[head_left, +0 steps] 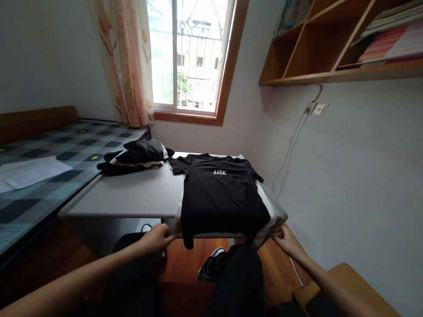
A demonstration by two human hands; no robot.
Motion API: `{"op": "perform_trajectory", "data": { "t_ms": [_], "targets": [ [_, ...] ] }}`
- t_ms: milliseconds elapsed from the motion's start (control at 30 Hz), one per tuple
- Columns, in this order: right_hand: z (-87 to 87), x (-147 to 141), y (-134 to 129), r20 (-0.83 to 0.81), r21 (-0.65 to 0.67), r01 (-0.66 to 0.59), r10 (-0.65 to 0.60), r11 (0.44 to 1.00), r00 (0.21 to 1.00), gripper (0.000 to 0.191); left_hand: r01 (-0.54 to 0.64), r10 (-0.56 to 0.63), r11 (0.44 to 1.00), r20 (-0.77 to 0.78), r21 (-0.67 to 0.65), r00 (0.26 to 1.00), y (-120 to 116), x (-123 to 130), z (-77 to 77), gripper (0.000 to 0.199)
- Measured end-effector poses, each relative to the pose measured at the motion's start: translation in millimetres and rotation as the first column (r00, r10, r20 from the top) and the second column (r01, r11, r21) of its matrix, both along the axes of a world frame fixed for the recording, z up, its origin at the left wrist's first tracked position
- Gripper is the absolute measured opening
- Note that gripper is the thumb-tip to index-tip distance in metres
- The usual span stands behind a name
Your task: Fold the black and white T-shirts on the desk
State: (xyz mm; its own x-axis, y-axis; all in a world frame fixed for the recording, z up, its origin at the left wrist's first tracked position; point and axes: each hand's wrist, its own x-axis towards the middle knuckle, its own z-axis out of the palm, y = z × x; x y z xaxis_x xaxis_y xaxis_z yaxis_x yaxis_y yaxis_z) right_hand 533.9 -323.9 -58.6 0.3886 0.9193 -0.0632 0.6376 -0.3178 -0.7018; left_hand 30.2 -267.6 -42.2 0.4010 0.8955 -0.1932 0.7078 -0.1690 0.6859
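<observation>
Head view shows a black short-sleeved T-shirt with white lettering on the chest (224, 196) spread out on a light grey table (143, 197), its collar toward the window with a wooden frame (198, 50) and its hem hanging over the near edge. A pale, whitish fabric layer (266, 196) lies beneath it and shows along both sides. The left hand (157, 239) is at the near edge, its fingers together and pinching the fabric layer's left corner, just beside the shirt's hem. At the right front corner of the table, the right hand (284, 239) has its fingers closed on the fabric layer's other near corner. Neither hand touches the black cloth itself. A heaped pile of black and white garments (139, 155) sits on the table's far left part, near the shirt's left-hand sleeve. Further left, white paper sheets (28, 174) lie on a bed with a grey-blue checked cover (72, 143). Below the table, a dark shoe with white trim (208, 268) rests on the reddish-brown wooden floor (184, 260).
</observation>
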Motion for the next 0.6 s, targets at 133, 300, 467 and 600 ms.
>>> {"op": "perform_trajectory", "data": {
  "t_ms": [133, 300, 467, 600],
  "targets": [
    [8.7, -19, 8, 0.053, 0.092, -0.095, 0.091, 0.991, 0.994, 0.03, 0.117, -0.077, 0.957, -0.155, 0.267, 0.985, -17, 24, 19.2, 0.034],
    [13.3, -48, 17, -0.043, 0.089, -0.059, 0.063, 0.994, 0.997, 0.033, 0.273, -0.101, 0.886, -0.419, 0.375, 0.903, -24, 45, 24.4, 0.051],
    [16.5, -58, 22, -0.079, 0.045, 0.025, -0.021, 0.999, 0.997, 0.029, 0.318, -0.102, 0.855, -0.468, 0.41, 0.878, -15, 55, 26.4, 0.033],
    [12.9, -64, 23, -0.138, 0.125, 0.037, -0.02, 0.992, 0.99, 0.039, 0.241, -0.084, 0.873, -0.356, 0.424, 0.931, -14, 56, 26.5, 0.024]
  ]
}}
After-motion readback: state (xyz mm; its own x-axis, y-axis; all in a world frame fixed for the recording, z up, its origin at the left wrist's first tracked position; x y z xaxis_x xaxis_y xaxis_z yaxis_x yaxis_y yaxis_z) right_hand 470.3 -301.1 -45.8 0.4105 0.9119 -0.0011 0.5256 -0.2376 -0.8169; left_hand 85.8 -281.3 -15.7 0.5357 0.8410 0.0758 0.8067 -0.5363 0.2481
